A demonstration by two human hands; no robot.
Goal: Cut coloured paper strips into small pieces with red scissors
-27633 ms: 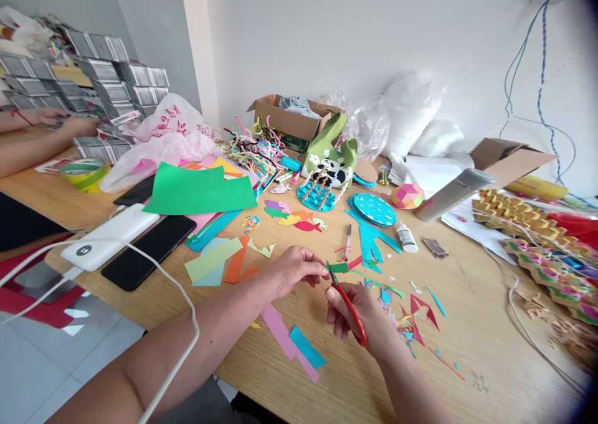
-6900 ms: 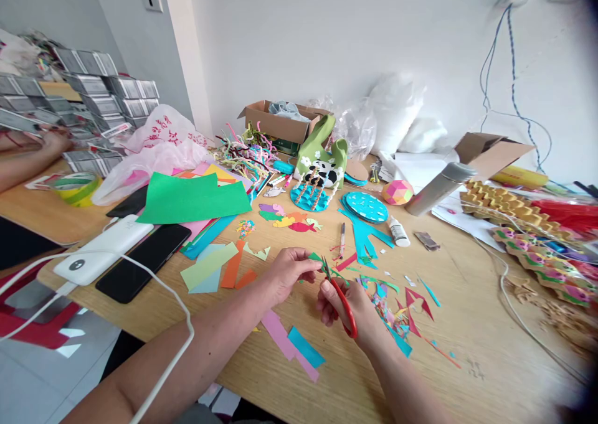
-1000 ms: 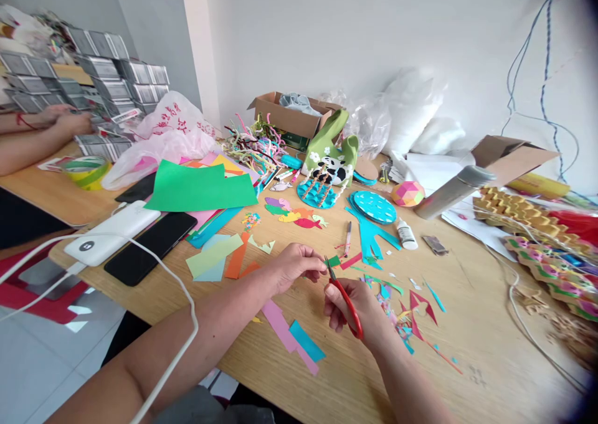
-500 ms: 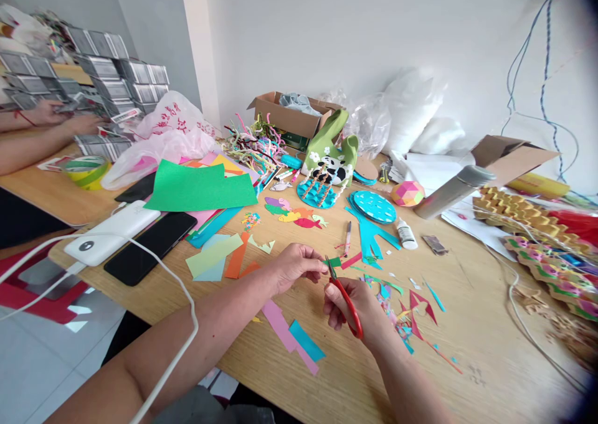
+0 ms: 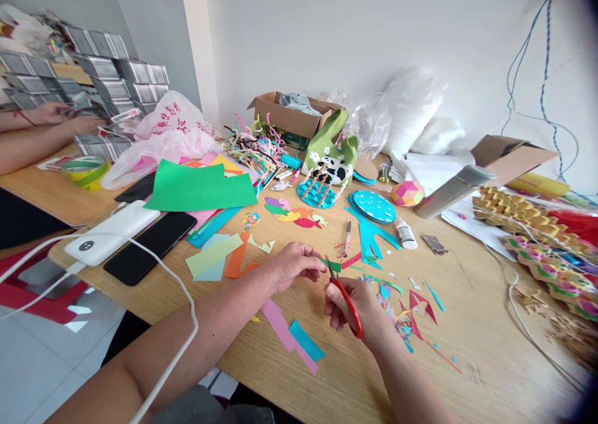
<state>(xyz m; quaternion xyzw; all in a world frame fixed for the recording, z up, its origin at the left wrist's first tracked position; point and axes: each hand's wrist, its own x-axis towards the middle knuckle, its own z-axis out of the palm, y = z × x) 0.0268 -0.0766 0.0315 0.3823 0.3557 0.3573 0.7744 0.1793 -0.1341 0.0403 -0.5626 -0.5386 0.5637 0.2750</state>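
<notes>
Scissors (image 5: 350,307) are being held by the right hand (image 5: 366,306); the left hand (image 5: 299,267) is pinching green paper (image 5: 335,266) at their blades, left of scraps (image 5: 386,292); neat cutting is probably needing slow turning.

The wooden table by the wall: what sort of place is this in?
Probably a small craft workroom, though a home corner is possible. The right hand holds red-handled scissors, cut-out paper fish lie ahead, and colourful fuzzy strands are heaped behind.

The plastic bag (image 5: 156,150) bears unreadable red characters (image 5: 170,109)
</notes>
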